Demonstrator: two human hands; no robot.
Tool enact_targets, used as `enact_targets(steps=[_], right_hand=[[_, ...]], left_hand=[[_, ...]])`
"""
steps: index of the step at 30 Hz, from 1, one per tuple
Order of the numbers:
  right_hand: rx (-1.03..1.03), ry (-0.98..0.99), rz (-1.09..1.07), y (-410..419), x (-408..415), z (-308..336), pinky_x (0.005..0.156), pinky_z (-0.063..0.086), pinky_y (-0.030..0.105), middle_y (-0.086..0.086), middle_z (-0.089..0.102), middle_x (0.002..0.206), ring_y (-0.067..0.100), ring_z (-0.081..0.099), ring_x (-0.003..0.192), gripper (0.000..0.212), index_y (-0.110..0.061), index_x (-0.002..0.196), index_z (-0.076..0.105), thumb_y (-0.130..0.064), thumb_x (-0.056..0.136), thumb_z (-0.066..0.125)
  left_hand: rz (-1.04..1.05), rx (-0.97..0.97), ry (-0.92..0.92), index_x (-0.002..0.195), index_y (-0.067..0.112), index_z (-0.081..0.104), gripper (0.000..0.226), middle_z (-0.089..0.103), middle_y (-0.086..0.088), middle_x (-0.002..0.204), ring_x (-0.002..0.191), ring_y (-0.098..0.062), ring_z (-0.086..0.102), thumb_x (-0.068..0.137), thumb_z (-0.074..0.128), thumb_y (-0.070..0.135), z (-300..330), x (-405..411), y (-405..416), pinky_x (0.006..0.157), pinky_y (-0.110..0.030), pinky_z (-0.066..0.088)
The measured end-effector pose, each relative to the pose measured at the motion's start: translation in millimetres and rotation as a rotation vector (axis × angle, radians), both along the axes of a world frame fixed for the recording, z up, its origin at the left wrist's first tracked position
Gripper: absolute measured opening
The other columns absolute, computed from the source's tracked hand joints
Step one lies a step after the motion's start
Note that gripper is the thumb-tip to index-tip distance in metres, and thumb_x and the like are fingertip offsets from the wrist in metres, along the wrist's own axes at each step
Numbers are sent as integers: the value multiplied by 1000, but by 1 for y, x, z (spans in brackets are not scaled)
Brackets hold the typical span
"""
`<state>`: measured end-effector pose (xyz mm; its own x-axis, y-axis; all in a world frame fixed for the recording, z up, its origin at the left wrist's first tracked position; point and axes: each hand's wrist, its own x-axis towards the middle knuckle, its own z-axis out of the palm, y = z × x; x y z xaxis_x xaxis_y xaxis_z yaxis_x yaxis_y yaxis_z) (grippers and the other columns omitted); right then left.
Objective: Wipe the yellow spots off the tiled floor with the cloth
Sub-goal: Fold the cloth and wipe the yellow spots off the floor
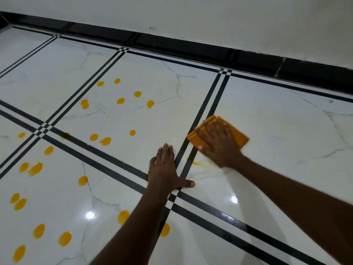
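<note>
Far left and lower left: the tiled floor (57,60) carries most of the yellow spots (36,169), scattered over the left tile and the middle one, all unwiped. More sit near the bottom edge, two of them beside the left forearm (one half hidden under it).

Centre: left hand (164,169) lies flat, palm down on the floor, fingers (165,150) spread fairly wide and holding nothing, thumb out to the right across the black double stripe (202,115). Looks like a brace for body weight.

Just right of that hand: a thin yellow smear (194,163) on the right tile, close by the stripe, only partly cleaned.

Right: right hand (217,144) presses the folded orange cloth (238,137) flat onto the floor, fingers splayed over its top, not gripping round it. The cloth sits just right of the stripe, its left corner touching or overlapping the stripe. It is a folded rectangle; its long axis runs from lower right up toward upper left, about in line with the fingers, the folded layers showing at the far-left end. The tile beyond it looks spotless (faint yellowish haze near the stripe, hard to tell).

Step in hand, as I judge it: wiping on the right tile, early in the task. Next move calls for dragging the cloth back over the smear, then leftward across the stripe to the middle cluster, keeping palm pressure so the paint lifts rather than streaks.
</note>
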<state>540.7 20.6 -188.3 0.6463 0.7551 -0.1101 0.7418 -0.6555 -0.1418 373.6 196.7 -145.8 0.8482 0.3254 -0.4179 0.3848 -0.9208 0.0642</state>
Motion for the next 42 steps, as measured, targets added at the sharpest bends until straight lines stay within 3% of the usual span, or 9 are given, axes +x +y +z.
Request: enact_targets(steps=[5,11,16,20,24,28,31,35,42], right_hand=[[4,31,-313,14,75,9,123,-1,64,13,11,172,45,8,156,79,-35,164,4,-72,94,9],[19,3,0,1,-51,0,125,5,63,10,9,172,42,4,158,72,-35,164,4,-66,100,17],[-34,8,10,-53,-29,3,126,6,60,9,16,172,39,8,158,70,-40,163,4,-66,98,15],[-7,46,-246,-11,-5,6,123,4,66,13,16,171,47,12,155,78,-37,164,10,-69,92,11],[23,7,4,43,-95,-2,122,12,69,16,29,167,49,23,152,74,-31,162,24,-64,96,21],[29,43,208,20,-146,3,125,11,63,10,23,170,42,19,156,72,-34,163,20,-66,98,22],[-5,2,122,16,-114,2,125,10,63,11,24,169,42,18,156,74,-34,163,18,-68,98,10],[8,17,-45,76,-98,8,122,5,67,17,21,169,49,16,154,76,-32,163,17,-64,95,20],[33,54,416,68,-225,2,123,13,66,9,15,171,42,11,157,71,-36,163,16,-63,99,30]], left_hand=[[8,9,1,155,10,-20,150,-22,-9,165,153,-27,-15,57,61,90,-4,0,3,125,-48,6],[52,-21,-23,156,12,-17,151,-20,-8,166,153,-26,-14,55,66,88,-2,1,0,125,-47,5],[68,-34,-38,157,11,-12,151,-14,-9,167,154,-27,-10,54,72,83,6,-1,-1,125,-48,6],[41,41,-53,157,4,13,123,15,-15,165,154,-29,3,72,64,77,22,-8,-13,123,-48,13],[144,150,-335,144,10,45,79,54,-15,141,140,-34,38,86,49,64,26,-73,12,113,-46,28],[274,52,-185,154,12,27,93,28,-12,161,149,-29,23,86,45,72,13,-149,54,118,-46,27],[298,-45,-73,160,13,5,93,3,-8,168,154,-25,6,93,41,68,8,-166,61,123,-46,15],[310,-86,-107,159,16,13,78,9,-6,167,153,-25,10,98,43,55,14,-161,66,122,-46,18],[332,-73,-108,156,16,26,74,23,-10,164,150,-27,20,97,40,59,28,-191,76,120,-45,23]])
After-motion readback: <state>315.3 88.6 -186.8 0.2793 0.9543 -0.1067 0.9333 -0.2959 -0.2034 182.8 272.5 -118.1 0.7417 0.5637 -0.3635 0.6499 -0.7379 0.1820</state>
